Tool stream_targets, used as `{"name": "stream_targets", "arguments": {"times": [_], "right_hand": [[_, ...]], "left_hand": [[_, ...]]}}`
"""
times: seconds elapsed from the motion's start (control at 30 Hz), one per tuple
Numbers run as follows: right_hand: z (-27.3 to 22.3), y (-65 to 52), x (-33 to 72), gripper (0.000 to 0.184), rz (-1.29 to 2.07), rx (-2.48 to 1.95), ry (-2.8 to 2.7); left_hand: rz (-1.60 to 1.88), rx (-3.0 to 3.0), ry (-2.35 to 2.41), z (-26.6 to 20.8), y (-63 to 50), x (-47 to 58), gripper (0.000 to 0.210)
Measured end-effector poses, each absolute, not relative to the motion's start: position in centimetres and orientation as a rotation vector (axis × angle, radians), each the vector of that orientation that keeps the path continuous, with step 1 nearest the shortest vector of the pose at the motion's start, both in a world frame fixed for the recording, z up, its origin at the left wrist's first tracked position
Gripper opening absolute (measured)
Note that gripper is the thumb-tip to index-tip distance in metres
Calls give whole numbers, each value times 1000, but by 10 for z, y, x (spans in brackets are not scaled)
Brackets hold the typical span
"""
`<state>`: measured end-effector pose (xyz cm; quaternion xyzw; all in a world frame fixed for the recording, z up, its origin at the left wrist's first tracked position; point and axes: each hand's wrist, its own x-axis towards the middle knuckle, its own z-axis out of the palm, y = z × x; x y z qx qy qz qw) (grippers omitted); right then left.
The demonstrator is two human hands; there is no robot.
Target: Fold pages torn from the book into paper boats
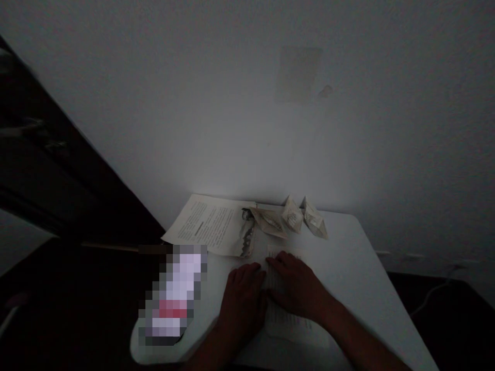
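Observation:
A printed sheet of paper (294, 330) lies on the white table in front of me, partly covered by my hands. My left hand (243, 293) is at the sheet's left edge, with its fingers bent and close together on that edge. From the right, my right hand (297, 283) reaches across the sheet. Its curled fingers and thumb press on the paper near the same edge, close to my left hand. The dim light hides exactly how the fingertips grip.
Folded paper shapes (293, 215) stand along the back of the white table (348, 268). An open printed booklet (209, 224) lies at the back left. A phone with a blurred screen (178, 288) is at the left edge. Behind is a wall (216, 113).

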<state>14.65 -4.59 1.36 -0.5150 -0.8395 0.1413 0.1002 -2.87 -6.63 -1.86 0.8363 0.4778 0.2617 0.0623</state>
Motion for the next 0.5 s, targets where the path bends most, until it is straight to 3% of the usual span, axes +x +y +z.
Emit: {"name": "stream_targets", "arguments": {"times": [0.27,0.43,0.5], "right_hand": [[10,-44,143,65,397,-1582,-2450],[4,-42,142,18,362,-1560,-2371],[0,-44,140,12,328,-1565,-2365]], "left_hand": [[1012,2410,1445,-17,-67,-32,38],[1068,2403,1465,-16,-66,-32,38],[1070,2408,1469,-17,-66,-32,39]]}}
